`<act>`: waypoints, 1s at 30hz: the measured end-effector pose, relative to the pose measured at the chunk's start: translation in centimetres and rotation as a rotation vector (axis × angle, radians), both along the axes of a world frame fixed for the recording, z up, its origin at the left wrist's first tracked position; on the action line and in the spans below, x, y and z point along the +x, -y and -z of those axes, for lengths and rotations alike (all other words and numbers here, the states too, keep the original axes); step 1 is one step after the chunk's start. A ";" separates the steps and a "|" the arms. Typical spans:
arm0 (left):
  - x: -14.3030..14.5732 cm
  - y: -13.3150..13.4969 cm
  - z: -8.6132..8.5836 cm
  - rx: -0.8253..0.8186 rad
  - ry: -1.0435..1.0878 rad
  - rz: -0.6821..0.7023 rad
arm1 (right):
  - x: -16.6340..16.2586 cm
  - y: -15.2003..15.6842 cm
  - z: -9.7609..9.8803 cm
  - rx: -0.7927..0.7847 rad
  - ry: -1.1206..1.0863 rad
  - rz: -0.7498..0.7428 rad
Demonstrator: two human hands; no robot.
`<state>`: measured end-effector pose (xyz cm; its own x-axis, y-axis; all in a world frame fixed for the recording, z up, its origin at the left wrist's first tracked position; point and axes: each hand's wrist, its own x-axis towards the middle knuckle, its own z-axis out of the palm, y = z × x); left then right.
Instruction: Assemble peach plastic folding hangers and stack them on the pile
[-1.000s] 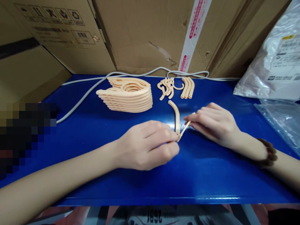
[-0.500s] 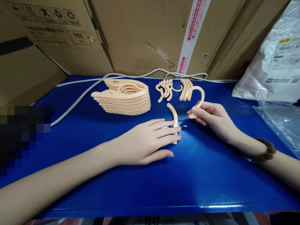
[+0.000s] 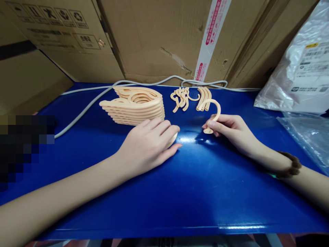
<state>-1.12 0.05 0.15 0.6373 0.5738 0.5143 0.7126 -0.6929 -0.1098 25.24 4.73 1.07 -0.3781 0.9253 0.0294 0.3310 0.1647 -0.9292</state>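
Left hand: my left hand (image 3: 147,145) is lying palm down near the middle of the blue bench (image 3: 180,192). The fingers are curving loosely over a peach curved plastic bar (image 3: 173,138) with only its tip showing. I cannot tell whether they are gripping it or merely resting on it.
Right hand: my right hand (image 3: 231,132) is pinching the stem of a peach plastic hook (image 3: 214,109) tight between thumb and forefinger. It is holding the hook upright, its foot touching the bench.
Done, as I judge: a stack of peach plastic hanger bodies (image 3: 136,106) is sitting toward the far edge, just beyond my left fingers.
Left, as I judge: a small heap of loose peach hooks (image 3: 181,97) and a row of peach curved bars (image 3: 204,96) are lying at the far edge, only a few of each.
Around: a white cable (image 3: 87,106) is running along the far edge, with cardboard boxes (image 3: 154,37) standing behind it. A plastic bag (image 3: 303,65) is sitting at the far right corner.
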 end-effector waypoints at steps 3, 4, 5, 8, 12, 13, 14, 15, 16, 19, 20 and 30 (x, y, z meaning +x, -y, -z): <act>-0.1 -0.2 0.3 -0.117 0.049 -0.036 | -0.1 0.0 0.0 0.006 -0.012 0.006; -0.1 -0.3 0.4 -0.181 0.072 -0.040 | -0.1 0.1 -0.1 0.007 -0.012 0.007; -0.1 -0.3 0.4 -0.247 0.091 -0.046 | -0.2 0.1 -0.1 0.008 -0.017 0.006; 0.0 -0.5 0.2 -0.397 0.116 -0.095 | -0.3 0.1 -0.1 0.016 -0.077 -0.022; 0.1 -0.5 0.0 -0.447 0.088 -0.160 | -0.4 0.1 -0.1 0.026 -0.125 -0.083; 0.2 -0.5 -0.1 -0.453 0.079 -0.152 | -0.4 0.1 -0.1 0.022 -0.122 -0.085; 0.2 -0.5 -0.1 -0.455 0.073 -0.132 | -0.4 0.1 -0.2 0.017 -0.118 -0.081; 0.2 -0.5 -0.1 -0.452 0.068 -0.102 | -0.4 0.1 -0.2 0.010 -0.115 -0.073; 0.1 -0.5 -0.1 -0.447 0.062 -0.067 | -0.4 0.1 -0.2 0.006 -0.114 -0.064; 0.1 -0.5 -0.2 -0.410 0.020 0.025 | -0.3 0.1 -0.1 0.005 -0.106 -0.046; 0.1 -0.5 -0.2 -0.393 0.003 0.048 | -0.3 0.1 -0.1 0.010 -0.097 -0.047; 0.4 -0.7 0.6 -0.238 -0.044 0.141 | -0.1 0.0 -0.3 0.008 -0.021 -0.106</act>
<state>-0.75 0.76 -0.47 0.7385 0.5791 0.3454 0.6051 -0.7952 0.0394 25.17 4.75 1.33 -0.4730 0.8799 0.0460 0.2917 0.2056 -0.9342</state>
